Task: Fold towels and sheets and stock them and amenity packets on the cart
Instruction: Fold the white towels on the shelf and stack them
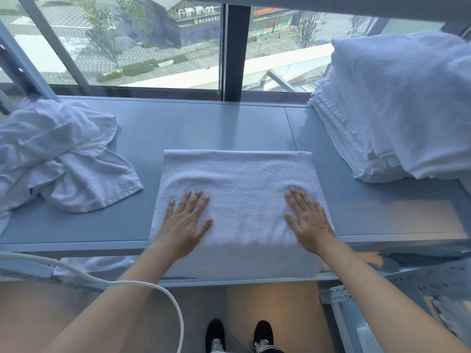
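A white rectangular terry towel [237, 200] lies flat in the middle of the grey-blue surface [204, 123], its near edge hanging over the front. Both hands press on it with straight, spread fingers, the left hand [184, 225] at its left side and the right hand [309, 222] at its right. A crumpled white cloth heap [56, 154] lies left, a stack of folded white linens [390, 110] right.

- Folded towel [238, 200] centre of table [204, 123], near edge hanging over front.
- L hand [185, 225] & R hand [309, 222] flat on towel.
- Crumpled linen [58, 154] left of towel.
- Folded stack [397, 110] far right.
- Window [153, 42] behind table.
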